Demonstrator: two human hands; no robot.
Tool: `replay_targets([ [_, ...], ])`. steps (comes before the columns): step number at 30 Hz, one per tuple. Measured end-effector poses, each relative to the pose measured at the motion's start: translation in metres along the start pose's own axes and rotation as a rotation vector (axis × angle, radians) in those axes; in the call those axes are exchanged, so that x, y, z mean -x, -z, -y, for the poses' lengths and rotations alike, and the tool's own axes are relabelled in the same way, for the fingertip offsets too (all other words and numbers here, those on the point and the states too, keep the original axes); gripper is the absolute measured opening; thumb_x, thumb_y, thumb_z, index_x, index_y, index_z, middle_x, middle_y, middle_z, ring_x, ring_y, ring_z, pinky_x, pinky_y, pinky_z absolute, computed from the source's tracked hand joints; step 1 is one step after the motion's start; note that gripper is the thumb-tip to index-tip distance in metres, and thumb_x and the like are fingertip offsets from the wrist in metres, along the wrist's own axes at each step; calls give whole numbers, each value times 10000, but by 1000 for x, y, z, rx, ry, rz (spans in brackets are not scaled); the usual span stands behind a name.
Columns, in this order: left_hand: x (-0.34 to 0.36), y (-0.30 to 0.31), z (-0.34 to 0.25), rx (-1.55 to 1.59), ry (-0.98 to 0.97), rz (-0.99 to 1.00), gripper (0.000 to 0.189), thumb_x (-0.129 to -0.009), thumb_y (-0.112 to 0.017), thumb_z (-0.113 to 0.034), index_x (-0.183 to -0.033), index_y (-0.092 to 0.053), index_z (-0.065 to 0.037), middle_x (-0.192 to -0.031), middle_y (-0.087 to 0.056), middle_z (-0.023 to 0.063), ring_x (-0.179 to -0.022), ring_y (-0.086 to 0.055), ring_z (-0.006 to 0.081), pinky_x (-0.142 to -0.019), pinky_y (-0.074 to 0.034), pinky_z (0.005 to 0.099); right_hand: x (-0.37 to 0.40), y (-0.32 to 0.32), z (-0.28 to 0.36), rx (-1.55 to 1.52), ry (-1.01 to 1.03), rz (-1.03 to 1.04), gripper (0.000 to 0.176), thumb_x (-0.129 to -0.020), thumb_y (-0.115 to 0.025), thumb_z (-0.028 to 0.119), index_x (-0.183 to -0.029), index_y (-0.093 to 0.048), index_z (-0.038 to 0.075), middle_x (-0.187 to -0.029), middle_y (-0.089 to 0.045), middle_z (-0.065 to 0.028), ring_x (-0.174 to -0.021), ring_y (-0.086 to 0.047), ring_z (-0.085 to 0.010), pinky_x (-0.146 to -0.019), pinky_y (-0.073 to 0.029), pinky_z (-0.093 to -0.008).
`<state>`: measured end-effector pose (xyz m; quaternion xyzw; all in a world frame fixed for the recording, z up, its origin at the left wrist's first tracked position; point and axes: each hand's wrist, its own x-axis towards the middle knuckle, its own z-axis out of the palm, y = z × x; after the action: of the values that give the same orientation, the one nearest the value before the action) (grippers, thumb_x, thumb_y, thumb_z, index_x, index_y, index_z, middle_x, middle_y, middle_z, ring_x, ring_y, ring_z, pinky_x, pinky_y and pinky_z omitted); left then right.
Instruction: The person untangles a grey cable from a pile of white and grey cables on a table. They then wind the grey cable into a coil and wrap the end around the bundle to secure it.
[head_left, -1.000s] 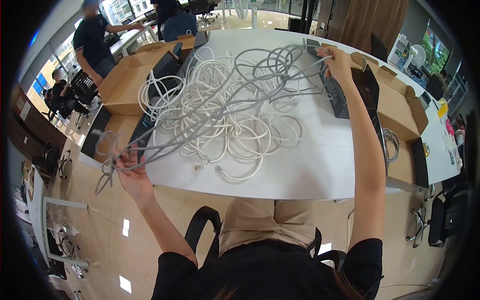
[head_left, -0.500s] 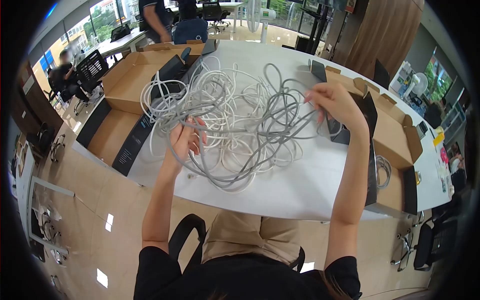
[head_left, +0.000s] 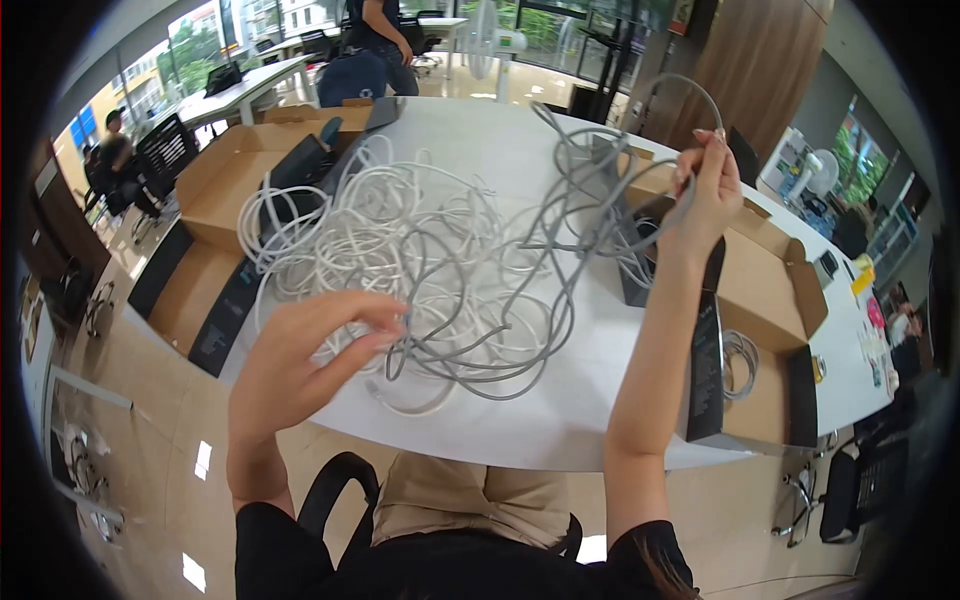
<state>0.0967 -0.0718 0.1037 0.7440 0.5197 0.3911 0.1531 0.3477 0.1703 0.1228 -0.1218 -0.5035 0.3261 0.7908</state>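
My right hand (head_left: 708,195) is raised at the right, its fingers closed on a grey cable (head_left: 575,265). A loop of that cable arches above the fingers, and tangled strands hang down to the left. My left hand (head_left: 315,350) hovers over the front left of the pile, thumb and fingers apart. Its fingertips are right beside grey loops of the same tangle. Under and behind these loops, a large heap of white cables (head_left: 350,230) spreads over the table. A pale plug end lies near the table's front edge, below the left hand's fingertips.
An open black cardboard box (head_left: 205,345) stands on the white table (head_left: 480,435) at the left. Another open box (head_left: 785,405) at the right contains a coiled grey cable (head_left: 739,365). A person (head_left: 378,45) stands beyond the table, near a blue chair (head_left: 350,78).
My right hand has moved up and right, lifting and stretching the grey cable. My left hand has let go of the bundle and come down left toward me, its fingers opening.
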Motion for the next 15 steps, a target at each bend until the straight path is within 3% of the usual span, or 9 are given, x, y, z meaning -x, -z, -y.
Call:
replay_targets([
  [2, -40, -22, -5, -94, -163, -1, 240, -824, -559, -137, -1011, -566, 13, -941, -602, 141, -865, -588, 251, -746, -444, 302, 3, -3, 10, -7, 52, 10, 240, -936, -419, 237, -849, -502, 30, -517, -457, -16, -430, -361, -45, -390, -269, -180],
  [4, -75, -56, -1, -110, -157, -42, 319, -755, -622, -99, -1049, -553, 0, -996, -596, 114, -910, -580, 233, -790, -425, 285, 5, -3, 21, -42, 107, 8, 237, -942, -400, 252, -855, -478, 46, -519, -456, -17, -429, -363, -47, -389, -273, -179],
  [7, -123, -103, 12, 3, -271, -170, 347, -718, -677, -138, -1003, -533, -4, -940, -573, 94, -884, -560, 215, -785, -416, 281, 4, 4, 28, -101, 158, 62, 232, -946, -391, 246, -882, -471, 37, -559, -468, -30, -451, -369, -54, -406, -266, -177],
  [11, -140, -121, 12, 142, -264, 78, 236, -711, -659, -100, -829, -471, -22, -851, -491, 56, -828, -521, 172, -753, -432, 294, -8, 23, 39, -7, 237, 9, 239, -951, -374, 239, -874, -467, 32, -589, -500, -46, -419, -384, -61, -386, -289, -179],
  [14, -134, -113, 12, 4, -241, 63, 199, -717, -628, -69, -847, -482, -32, -917, -507, 59, -851, -536, 168, -752, -442, 304, -22, 48, 43, 47, 207, -164, 242, -950, -376, 234, -870, -478, 30, -609, -509, -49, -414, -407, -67, -377, -308, -178],
  [15, -135, -106, 18, -21, -319, 45, 154, -747, -575, -32, -867, -480, -47, -1050, -526, 69, -931, -551, 173, -779, -443, 291, -25, 57, 45, 74, 201, -220, 247, -949, -376, 221, -864, -504, 27, -624, -521, -48, -410, -424, -70, -371, -330, -180],
])
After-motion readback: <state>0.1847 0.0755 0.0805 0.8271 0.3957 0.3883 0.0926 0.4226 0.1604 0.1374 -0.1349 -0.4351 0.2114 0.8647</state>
